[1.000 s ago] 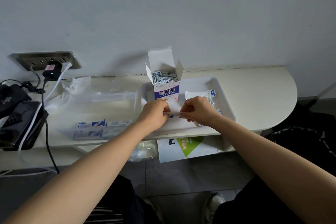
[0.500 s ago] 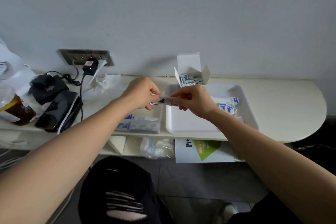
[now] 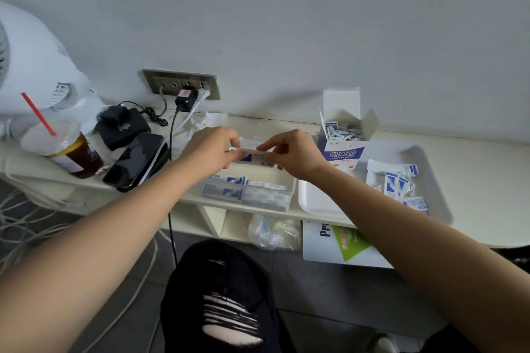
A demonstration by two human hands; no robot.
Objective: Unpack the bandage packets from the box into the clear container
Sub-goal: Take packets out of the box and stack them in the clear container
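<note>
Found one packet (image 3: 253, 157) held level over the container (image 3: 292, 195), clear of it. Logged left hand (image 3: 209, 149) pinching its 9 o'clock end, fingers and thumb curled close on it; right hand (image 3: 292, 153) pinching the 3 o'clock end likewise, fingertips narrow on the strip. Saw several laid packets (image 3: 243, 193) flat inside the container, at 6 o'clock of the hands. Noted box (image 3: 342, 152) upright at 3 o'clock of the right hand, flaps open, boxed packets (image 3: 344, 132) standing inside; cannot tell whether hand and box touch. Located box at the 9 o'clock end of white tray (image 3: 438, 209), with loose packets (image 3: 398, 180) heaped near the tray's middle. Recorded at 9 o'clock of the left hand: dark phone (image 3: 134, 160), drink (image 3: 66, 152) with red straw; socket (image 3: 180, 84) on the wall at 11 o'clock
</note>
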